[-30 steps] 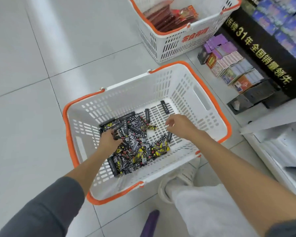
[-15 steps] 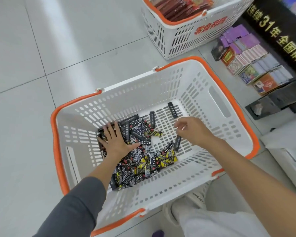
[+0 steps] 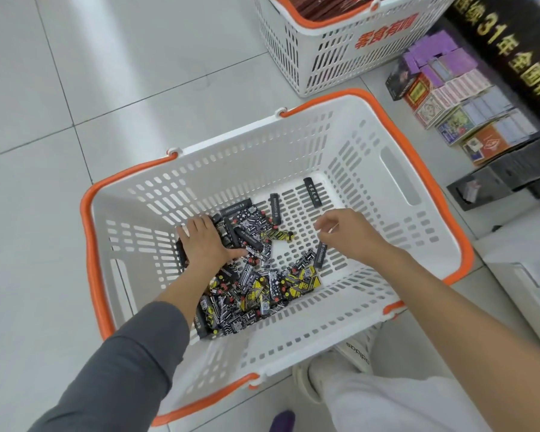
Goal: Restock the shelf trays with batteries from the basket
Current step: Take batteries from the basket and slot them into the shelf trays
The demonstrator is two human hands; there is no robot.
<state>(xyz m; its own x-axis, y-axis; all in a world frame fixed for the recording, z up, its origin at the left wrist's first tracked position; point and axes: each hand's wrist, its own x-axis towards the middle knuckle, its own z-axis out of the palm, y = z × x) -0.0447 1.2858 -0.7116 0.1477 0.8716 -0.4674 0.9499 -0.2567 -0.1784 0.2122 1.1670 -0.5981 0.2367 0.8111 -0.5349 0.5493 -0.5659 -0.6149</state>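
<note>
A white basket with an orange rim (image 3: 430,194) stands on the floor in front of me. On its bottom lies a heap of small black, white and yellow battery packs (image 3: 256,291), with a few single black packs (image 3: 311,192) apart toward the far side. My left hand (image 3: 205,241) lies flat on the left part of the heap, fingers spread and straight. My right hand (image 3: 346,233) hovers over the basket floor to the right of the heap, fingers loosely curled, holding nothing that I can see.
A second white and orange basket (image 3: 340,54) with red packets stands beyond. Boxes of playing cards (image 3: 462,98) sit in a black display at the right, below a black sign (image 3: 512,51). A white shelf edge (image 3: 527,275) is at the right. My shoe (image 3: 356,353) is under the basket's near edge.
My left hand went from a curled grab to lying flat on the heap. The view moved closer over the basket. My right hand stayed over the basket's right part.
</note>
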